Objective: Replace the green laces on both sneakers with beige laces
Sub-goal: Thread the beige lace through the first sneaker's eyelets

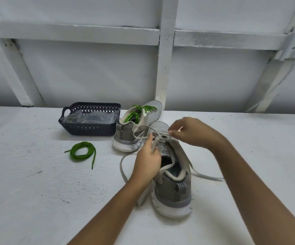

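While left hand (147, 161) grips sneaker (173, 191), right hand (192, 133) pinches beige lace (122, 169) (green lace (73, 154) nearby).

White framed wall (90, 68) — rough white surface (28, 174)

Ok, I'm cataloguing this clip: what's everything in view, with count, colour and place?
table: 1, white, under everything
basket: 1, dark blue, back left
plastic bags: count unclear, clear, inside basket
near sneaker: 1, grey, front of table
far sneaker: 1, grey, behind it, beside basket
threaded green lace: 1, green, in far sneaker
loose green lace: 1, green, coiled on table, left
beige lace: 1, beige, partly threaded in near sneaker
left hand: 1, grips near sneaker
right hand: 1, pinches beige lace
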Action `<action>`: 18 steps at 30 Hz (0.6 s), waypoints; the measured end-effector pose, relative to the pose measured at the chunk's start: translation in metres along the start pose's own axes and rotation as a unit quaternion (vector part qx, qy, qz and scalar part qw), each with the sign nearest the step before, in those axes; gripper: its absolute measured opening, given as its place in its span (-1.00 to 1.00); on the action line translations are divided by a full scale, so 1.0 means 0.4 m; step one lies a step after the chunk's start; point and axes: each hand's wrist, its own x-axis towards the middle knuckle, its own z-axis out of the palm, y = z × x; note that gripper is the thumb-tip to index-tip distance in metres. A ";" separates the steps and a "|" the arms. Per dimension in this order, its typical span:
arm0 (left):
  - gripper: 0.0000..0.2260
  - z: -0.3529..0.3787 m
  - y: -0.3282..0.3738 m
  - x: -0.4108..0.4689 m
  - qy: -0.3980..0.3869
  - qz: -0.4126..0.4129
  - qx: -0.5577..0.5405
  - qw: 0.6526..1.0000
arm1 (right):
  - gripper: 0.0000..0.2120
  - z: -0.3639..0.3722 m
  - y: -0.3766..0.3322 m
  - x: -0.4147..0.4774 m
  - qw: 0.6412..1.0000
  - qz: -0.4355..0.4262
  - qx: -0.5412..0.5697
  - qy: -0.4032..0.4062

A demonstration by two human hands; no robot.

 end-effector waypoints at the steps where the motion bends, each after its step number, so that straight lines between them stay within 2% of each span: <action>1: -0.52 -0.001 -0.001 0.000 0.001 0.000 0.003 1.000 | -0.75 0.022 -0.017 0.021 1.000 -0.002 -0.015 -0.020; 4: -0.52 -0.003 -0.002 0.001 0.006 -0.001 0.008 1.000 | -0.77 0.076 -0.037 0.067 0.996 0.012 -0.060 -0.062; 6: -0.53 -0.001 -0.002 0.000 0.006 0.001 0.007 1.000 | -0.83 0.085 -0.028 0.078 0.998 0.018 -0.034 -0.054; 9: -0.54 0.002 -0.004 0.001 0.009 0.005 0.002 1.000 | -0.89 0.068 -0.002 0.055 0.994 0.026 0.097 -0.030; 11: -0.54 0.000 -0.006 0.001 0.011 0.011 -0.002 1.000 | -0.86 0.044 0.009 0.021 0.968 0.017 0.246 -0.036; 14: -0.54 -0.001 -0.003 -0.001 0.011 0.020 -0.006 1.000 | -0.80 -0.015 0.020 -0.038 0.938 -0.041 0.330 -0.095; 18: -0.55 0.002 -0.004 0.002 0.010 0.016 -0.008 1.000 | -0.77 -0.072 0.014 -0.095 0.926 -0.093 0.286 -0.230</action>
